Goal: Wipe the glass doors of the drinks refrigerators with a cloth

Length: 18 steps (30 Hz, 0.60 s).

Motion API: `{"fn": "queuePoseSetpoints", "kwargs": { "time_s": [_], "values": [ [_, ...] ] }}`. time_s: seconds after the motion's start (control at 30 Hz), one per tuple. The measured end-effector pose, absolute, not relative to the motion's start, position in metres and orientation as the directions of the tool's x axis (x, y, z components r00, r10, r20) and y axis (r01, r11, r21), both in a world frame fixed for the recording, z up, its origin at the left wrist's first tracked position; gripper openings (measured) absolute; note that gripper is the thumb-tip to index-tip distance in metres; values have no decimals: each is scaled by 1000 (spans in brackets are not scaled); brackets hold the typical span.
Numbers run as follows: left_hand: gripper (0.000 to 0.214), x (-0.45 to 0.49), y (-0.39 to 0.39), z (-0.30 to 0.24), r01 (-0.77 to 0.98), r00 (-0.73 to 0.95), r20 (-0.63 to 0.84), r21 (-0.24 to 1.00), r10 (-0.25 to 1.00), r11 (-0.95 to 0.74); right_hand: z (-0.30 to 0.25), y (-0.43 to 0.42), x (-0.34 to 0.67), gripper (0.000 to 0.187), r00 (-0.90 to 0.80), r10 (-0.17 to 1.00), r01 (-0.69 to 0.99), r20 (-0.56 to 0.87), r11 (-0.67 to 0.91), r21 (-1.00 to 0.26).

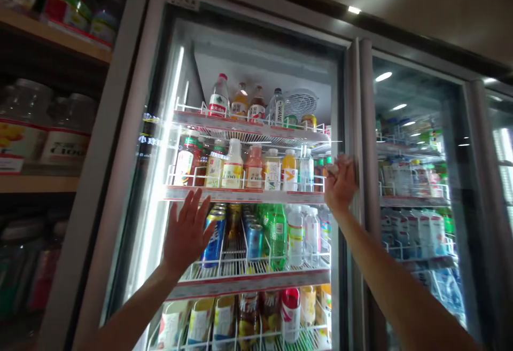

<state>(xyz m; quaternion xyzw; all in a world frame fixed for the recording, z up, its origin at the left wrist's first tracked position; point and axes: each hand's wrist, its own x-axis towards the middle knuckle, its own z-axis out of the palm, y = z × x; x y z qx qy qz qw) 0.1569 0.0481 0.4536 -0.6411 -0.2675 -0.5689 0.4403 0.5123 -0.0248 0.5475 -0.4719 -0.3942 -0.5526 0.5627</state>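
Observation:
My left hand point(187, 233) is raised with fingers stretched, palm toward the glass door point(256, 46) of a lit drinks fridge; whether it touches the glass I cannot tell. Higher up on the right, my right hand point(341, 188) is closed around a crumpled pale cloth point(333, 168), by the right edge of the same pane. This hand is slightly blurred, and most of the cloth is hidden in it. Behind the glass, blue cans point(214, 239) appear beside my left fingers, and a row of juice bottles point(232, 166) stands between the two hands.
A grey door frame point(355, 126) borders the pane, with a second glass-door fridge point(417, 78) to its right. On the left, a wooden shelf point(48, 184) holds large bottles. Inside, wire racks carry green bottles point(278, 233) and several cartons point(199, 321).

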Motion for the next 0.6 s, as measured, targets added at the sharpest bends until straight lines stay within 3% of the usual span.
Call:
{"fn": "queuePoseSetpoints", "kwargs": {
  "time_s": [0.07, 0.17, 0.23, 0.27, 0.37, 0.43, 0.5, 0.6],
  "values": [
    [69, 157, 47, 454, 840, 210, 967, -255, -146, -479, 524, -21, 497, 49, 79, -248, 996, 965, -12, -84],
    [68, 156, 47, 452, 832, 213, 967, -253, -136, -494, 478, -18, 460, 51, -278, -6, 959, 961, 61, 278],
    [67, 155, 48, 449, 829, 214, 968, -250, -129, -500, 461, -22, 462, 50, -366, 81, 930, 927, 73, 360],
    [67, 155, 48, 448, 831, 215, 968, -250, -127, -496, 458, -25, 471, 49, -302, 61, 953, 951, 40, 300],
    [68, 157, 47, 446, 841, 226, 965, -261, -130, -475, 458, -31, 498, 50, 85, -144, 995, 986, -43, -92],
    [69, 159, 47, 447, 845, 225, 966, -260, -132, -468, 448, -30, 489, 53, 162, -195, 986, 967, -8, -167],
    [71, 158, 47, 446, 842, 227, 965, -261, -129, -472, 426, -28, 459, 55, 23, -105, 998, 994, 57, -17],
    [71, 151, 47, 436, 831, 253, 961, -275, -112, -483, 391, -30, 426, 56, -304, 148, 947, 941, 151, 282]
  ]
}}
